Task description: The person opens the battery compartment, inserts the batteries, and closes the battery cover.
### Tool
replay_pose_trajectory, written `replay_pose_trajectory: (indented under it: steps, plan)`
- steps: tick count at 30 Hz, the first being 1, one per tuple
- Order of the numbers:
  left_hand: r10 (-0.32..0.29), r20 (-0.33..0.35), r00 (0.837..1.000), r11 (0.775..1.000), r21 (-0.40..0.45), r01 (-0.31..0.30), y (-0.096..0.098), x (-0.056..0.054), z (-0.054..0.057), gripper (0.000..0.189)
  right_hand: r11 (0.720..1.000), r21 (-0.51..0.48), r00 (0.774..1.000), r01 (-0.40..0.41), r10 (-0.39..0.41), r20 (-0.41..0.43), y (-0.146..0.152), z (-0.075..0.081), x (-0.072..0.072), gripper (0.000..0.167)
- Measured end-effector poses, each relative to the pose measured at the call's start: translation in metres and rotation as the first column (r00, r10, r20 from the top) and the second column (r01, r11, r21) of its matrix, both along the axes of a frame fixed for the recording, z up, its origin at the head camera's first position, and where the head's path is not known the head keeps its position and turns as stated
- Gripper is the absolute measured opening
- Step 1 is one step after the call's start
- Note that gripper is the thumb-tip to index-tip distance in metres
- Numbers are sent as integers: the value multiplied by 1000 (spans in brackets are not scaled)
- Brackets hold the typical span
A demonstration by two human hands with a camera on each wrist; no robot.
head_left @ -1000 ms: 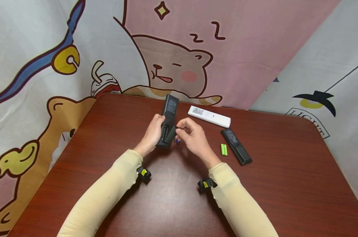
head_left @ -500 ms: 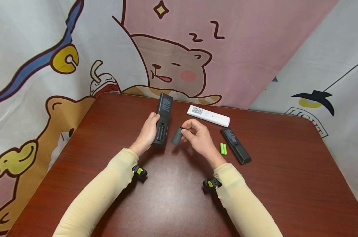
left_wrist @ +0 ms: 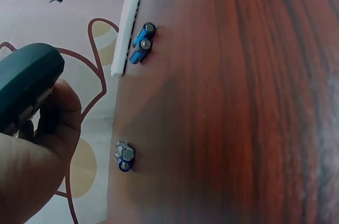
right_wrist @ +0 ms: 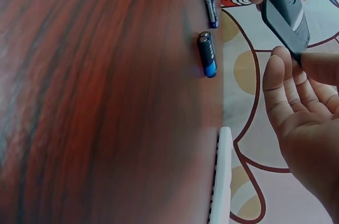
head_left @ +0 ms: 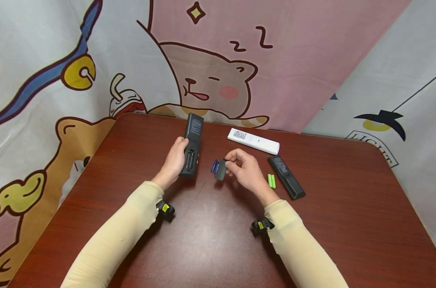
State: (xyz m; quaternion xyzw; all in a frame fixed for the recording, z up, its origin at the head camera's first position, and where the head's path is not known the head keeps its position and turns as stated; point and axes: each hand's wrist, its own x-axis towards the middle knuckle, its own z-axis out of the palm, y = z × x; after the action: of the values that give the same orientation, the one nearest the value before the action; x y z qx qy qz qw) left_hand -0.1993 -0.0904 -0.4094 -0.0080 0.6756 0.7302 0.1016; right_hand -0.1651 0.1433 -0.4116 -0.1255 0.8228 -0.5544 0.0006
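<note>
In the head view my left hand [head_left: 174,160] grips a black remote control [head_left: 192,142] by its side, its back turned up and the battery bay [head_left: 190,161] uncovered. To the right, my right hand [head_left: 244,168] pinches a dark battery cover [head_left: 220,170] between thumb and fingers, apart from the remote. Blue batteries [head_left: 215,166] lie on the table just left of the cover, partly hidden by it. The right wrist view shows the cover [right_wrist: 283,28] tilted in the fingertips, with a blue-and-black battery [right_wrist: 207,54] on the table beyond.
A white remote [head_left: 254,141] lies behind my right hand. Farther right are a second black remote [head_left: 286,177] and two green batteries [head_left: 271,181]. Beyond the brown table [head_left: 347,224] hangs a printed cloth [head_left: 218,60].
The cover has come away from over the remote's battery bay. My left hand with the remote has shifted left; my right hand has moved right with the cover, and the blue batteries show more.
</note>
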Motion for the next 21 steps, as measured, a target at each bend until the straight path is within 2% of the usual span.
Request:
replay_pose_trajectory:
  steps: [7,21]
  plan:
    - [7,-12,1000,1000,-17,-7,-7,-1,-3,26,996,87,999,-14,10,38,7,-3,1,8]
    - [25,-33,999,998,-51,-27,-17,-3,-5,27,982,185,986,-26,-6,167,15,-9,-1,7]
